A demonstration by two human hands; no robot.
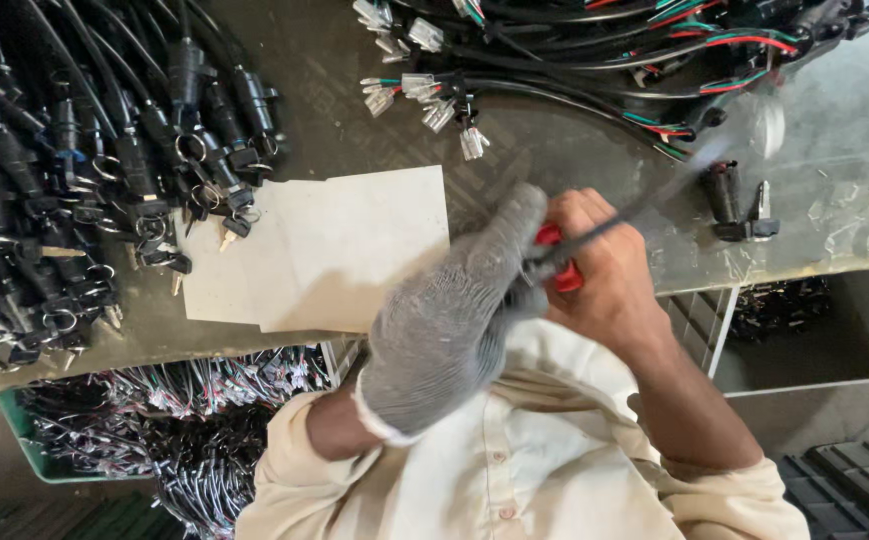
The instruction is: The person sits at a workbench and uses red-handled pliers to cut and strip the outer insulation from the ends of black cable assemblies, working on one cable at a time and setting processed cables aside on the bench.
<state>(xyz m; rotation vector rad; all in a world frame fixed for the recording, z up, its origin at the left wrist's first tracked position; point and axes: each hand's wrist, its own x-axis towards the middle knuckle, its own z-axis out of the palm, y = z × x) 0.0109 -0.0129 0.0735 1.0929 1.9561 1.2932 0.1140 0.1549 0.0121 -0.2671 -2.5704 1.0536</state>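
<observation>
My left hand (445,320) wears a grey knit glove and is closed around a black cable (645,210) near the bench's front edge. My bare right hand (610,275) is pressed against it and grips a small red-handled tool (563,272). The cable runs up and right from both hands, blurred by motion, to a pale blurred end (763,125). Just beyond it, a black switch part (740,205) lies on the bench.
A heap of black key-switch harnesses with keys (75,170) fills the left of the grey bench (855,150). White cards (335,250) lie in the middle. Wire looms with white connectors (555,60) lie at the back. Green crate of wires (105,430) below.
</observation>
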